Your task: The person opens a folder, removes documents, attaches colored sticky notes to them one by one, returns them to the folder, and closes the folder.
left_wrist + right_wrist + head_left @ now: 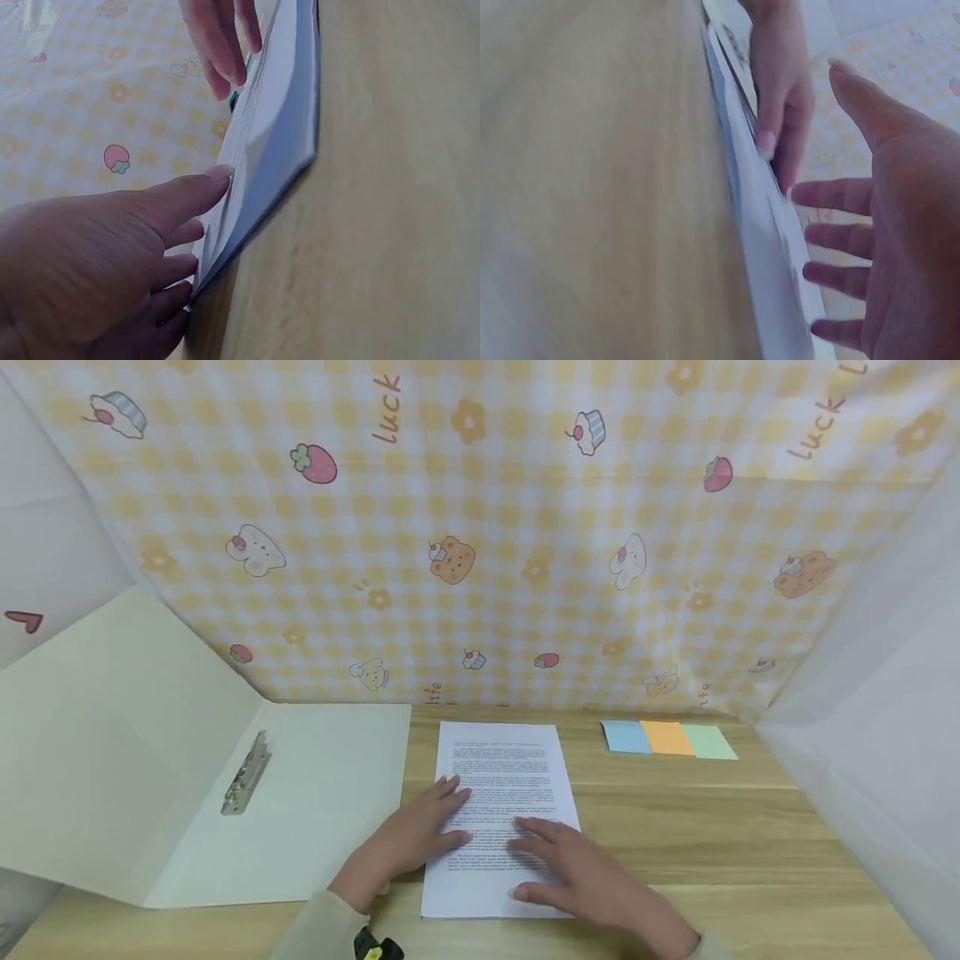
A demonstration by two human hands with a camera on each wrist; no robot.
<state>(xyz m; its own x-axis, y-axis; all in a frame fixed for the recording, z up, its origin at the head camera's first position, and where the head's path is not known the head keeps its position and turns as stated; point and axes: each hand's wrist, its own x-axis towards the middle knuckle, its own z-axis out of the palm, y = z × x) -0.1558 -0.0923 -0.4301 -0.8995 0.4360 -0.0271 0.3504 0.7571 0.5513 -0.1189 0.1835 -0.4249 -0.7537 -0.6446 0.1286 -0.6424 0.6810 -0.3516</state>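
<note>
A printed sheet of paper point(487, 893) lies upright to me on the wooden table, between both hands. In the left wrist view, the paper point(274, 127) shows layered edges, like a stack of several sheets. My left hand point(420, 831) rests at its left edge, fingertips and thumb lying over the margin. My right hand point(592, 872) is spread over the lower right part, its fingers extended and thumb apart. In the right wrist view, the right hand's fingers point(840, 240) are straight beside the paper's surface, gripping nothing.
To the left lies an open white folder point(330, 768) with a metal clip point(246, 777), its cover raised against the side wall. Blue point(626, 737), orange point(666, 737) and green point(708, 742) sticky notes lie side by side at the back right. A checked curtain point(510, 610) hangs behind the table.
</note>
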